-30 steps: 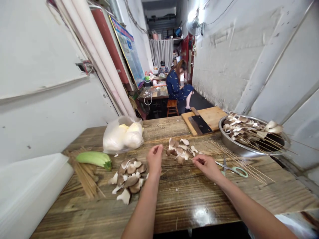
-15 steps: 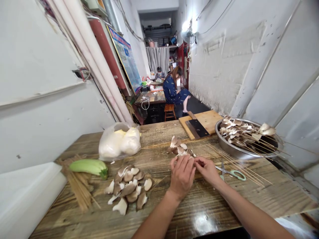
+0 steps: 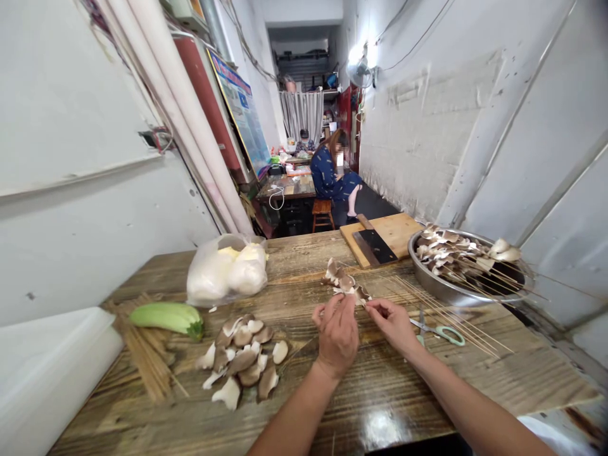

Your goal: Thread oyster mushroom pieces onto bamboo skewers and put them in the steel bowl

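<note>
While the left hand touches floppy brown-and-white mushrooms just ahead, its hold unclear, right hand pinched by their right end

Glaring wall lamp, white shine on the tabletop.

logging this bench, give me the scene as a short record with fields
left hand: fingers at the near side of a mushroom cluster
right hand: fingertips by the cluster's right end; held item unclear
loose pile: brown-and-white mushroom pieces, left of the left hand
basin: metal, holding skewered mushrooms
tools: scissors near bare skewers; cleaver on cutting board
left side: green vegetable, plastic bag
</note>
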{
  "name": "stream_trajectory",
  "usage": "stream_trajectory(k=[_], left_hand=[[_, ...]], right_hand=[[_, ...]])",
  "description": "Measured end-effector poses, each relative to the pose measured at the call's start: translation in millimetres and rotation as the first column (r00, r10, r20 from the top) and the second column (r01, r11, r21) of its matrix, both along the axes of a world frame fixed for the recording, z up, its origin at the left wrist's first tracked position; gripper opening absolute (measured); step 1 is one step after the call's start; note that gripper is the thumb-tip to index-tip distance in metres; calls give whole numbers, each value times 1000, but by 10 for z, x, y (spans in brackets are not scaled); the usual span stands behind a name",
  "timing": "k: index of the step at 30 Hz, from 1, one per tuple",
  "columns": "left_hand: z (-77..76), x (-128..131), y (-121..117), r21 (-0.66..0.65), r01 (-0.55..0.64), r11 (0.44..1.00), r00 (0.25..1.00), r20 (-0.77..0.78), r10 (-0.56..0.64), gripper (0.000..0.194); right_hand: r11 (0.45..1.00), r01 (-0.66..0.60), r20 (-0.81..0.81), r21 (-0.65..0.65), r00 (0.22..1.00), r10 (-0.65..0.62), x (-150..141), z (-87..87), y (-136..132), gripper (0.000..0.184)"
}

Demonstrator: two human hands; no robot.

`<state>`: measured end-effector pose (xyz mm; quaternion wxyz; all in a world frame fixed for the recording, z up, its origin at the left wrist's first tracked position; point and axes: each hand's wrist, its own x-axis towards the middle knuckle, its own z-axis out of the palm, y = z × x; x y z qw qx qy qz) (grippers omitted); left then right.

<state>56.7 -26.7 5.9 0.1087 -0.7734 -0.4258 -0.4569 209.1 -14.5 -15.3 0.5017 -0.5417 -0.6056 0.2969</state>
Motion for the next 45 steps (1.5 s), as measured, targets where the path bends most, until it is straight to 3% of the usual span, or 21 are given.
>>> stream_trajectory(k=[8,21,25,28,31,33,36,38,41,45], left_hand=[[9,-64,53,9,-162,987,971,178,158,32],[25,-108,114,18,-111,994,985,136,107,44],[70,-186,168,16,-125,992,963,244,118,48],[77,-216,202,37,-120,992,958,267,106,48],[59,-206,188,56,-82,995,967,247,66,47],[41,-191,170,47,-69,996,969,241,56,45],[18,-176,164,36,-46,998,973,230,37,43],[6,-176,174,39,-31,999,975,219,22,42],[-12,-182,198,43,-6,999,978,209,-3,41],[-48,-188,228,19,30,999,978,207,-33,41]], right_hand=[[1000,0,-16,3,1000,0,-11,7,-14,20],[1000,1,-20,27,1000,0,-25,11,10,19],[990,68,80,123,994,-78,-7,98,-20,17],[944,127,228,304,953,-202,106,357,-156,18],[890,181,326,418,885,-333,374,749,-362,19],[860,236,417,452,797,-438,664,1020,-443,19],[816,365,589,448,566,-577,1204,1374,-375,22],[787,481,697,387,405,-591,1559,1553,-237,23],[731,639,837,241,245,-490,1977,1704,-39,27],[679,716,872,159,221,-436,2273,1691,71,26]])
